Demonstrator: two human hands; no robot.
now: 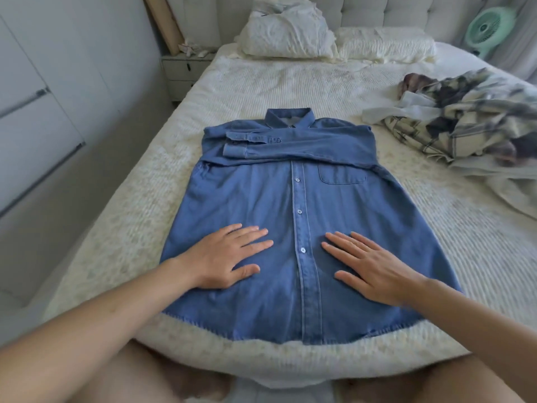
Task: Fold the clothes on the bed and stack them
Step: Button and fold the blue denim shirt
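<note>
Shirt (296, 216): mid-blue denim, lighter blue stitching down the placket, 3 pale blue buttons showing. Bedcover (232, 91): cream-white, fine ribbed texture; pillows (290, 36) at the head edge the same off-white, headboard pale grey. Heap of clothes (465, 117) near the bed's right edge: cream with dark grey-brown plaid and blotches; fan (491, 29) beyond the far right corner, mint green.

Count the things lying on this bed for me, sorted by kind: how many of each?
Blue denim button-up shirts, spread flat under both hands: 1
Heaps of unfolded plaid and pale clothes, pieces too tangled to count: 1
Cream pillows at the padded headboard: 2
Total: 4
</note>
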